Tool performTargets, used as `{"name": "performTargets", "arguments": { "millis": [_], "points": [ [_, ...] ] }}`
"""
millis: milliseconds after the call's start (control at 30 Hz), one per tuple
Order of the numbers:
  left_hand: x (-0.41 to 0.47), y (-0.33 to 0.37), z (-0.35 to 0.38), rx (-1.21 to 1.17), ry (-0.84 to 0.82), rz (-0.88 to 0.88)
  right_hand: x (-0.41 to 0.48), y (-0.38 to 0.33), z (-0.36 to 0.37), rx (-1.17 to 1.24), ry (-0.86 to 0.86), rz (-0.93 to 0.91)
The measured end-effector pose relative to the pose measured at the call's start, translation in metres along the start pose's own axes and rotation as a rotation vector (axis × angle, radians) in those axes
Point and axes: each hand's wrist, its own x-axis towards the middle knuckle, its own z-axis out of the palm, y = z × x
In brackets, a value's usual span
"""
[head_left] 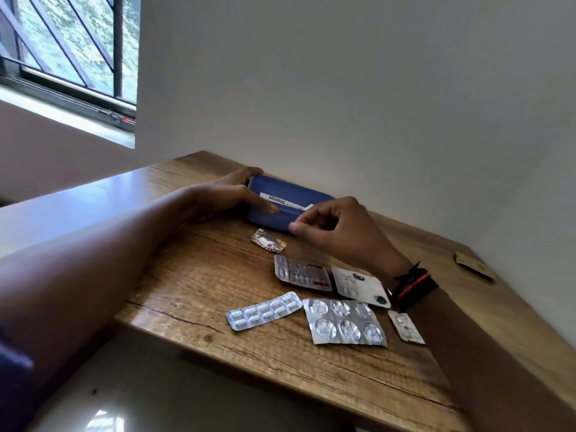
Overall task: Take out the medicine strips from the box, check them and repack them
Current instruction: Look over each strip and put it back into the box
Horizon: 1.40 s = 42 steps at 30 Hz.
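A blue box (pixel 280 218) lies at the far side of the wooden table (pixel 218 275), with a white printed pack (pixel 277 199) showing inside it. My left hand (pixel 230 191) grips the box's left end, thumb along its front. My right hand (pixel 330 226), fingers curled, pinches the box's front right edge. Several medicine strips lie in front of the box: a small crumpled foil strip (pixel 268 241), a strip with red print (pixel 302 274), a white-backed strip (pixel 360 286), a strip of oblong white tablets (pixel 265 310), a large foil strip with round blisters (pixel 344 322) and a small strip (pixel 405 327).
A brown card piece (pixel 473 265) lies at the table's far right by the white wall (pixel 374 104). A barred window (pixel 68 48) is at the upper left. The table's near edge drops to a pale floor (pixel 124 400).
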Motion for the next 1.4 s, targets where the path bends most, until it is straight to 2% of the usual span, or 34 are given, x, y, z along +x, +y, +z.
{"name": "performTargets", "arguments": {
  "millis": [133,567,667,767,867,967,1033,1133,1167,1267,1400],
  "points": [
    [0.001,0.0,0.002,0.028,0.008,0.005,0.004,-0.008,0.018,-0.146,-0.171,-0.015],
    [-0.002,0.007,0.004,0.02,-0.048,-0.001,-0.01,0.02,-0.035,-0.218,-0.345,0.275],
    [-0.001,0.006,0.003,0.023,-0.056,0.012,-0.013,0.031,-0.051,0.003,-0.379,0.393],
    [0.0,0.004,0.001,0.017,-0.052,0.019,-0.014,0.036,-0.064,0.292,-0.29,0.473],
    [0.001,0.003,0.001,0.014,-0.058,0.039,-0.013,0.037,-0.069,0.605,-0.115,0.476],
    [0.002,0.002,0.0,0.006,-0.072,0.05,-0.012,0.038,-0.07,0.72,0.034,0.42],
    [0.003,-0.001,-0.001,-0.003,-0.074,0.047,-0.011,0.038,-0.067,0.627,0.128,0.339],
    [0.005,-0.003,-0.001,-0.001,-0.068,0.052,-0.009,0.042,-0.062,0.193,0.332,0.139],
    [0.005,-0.003,-0.002,-0.002,-0.073,0.051,-0.009,0.042,-0.06,0.113,0.38,0.065],
    [0.005,-0.002,-0.002,-0.009,-0.075,0.045,-0.01,0.043,-0.058,0.037,0.453,-0.115],
    [0.003,0.0,0.0,-0.022,-0.073,0.052,-0.01,0.044,-0.059,-0.016,0.499,-0.186]
  ]
}}
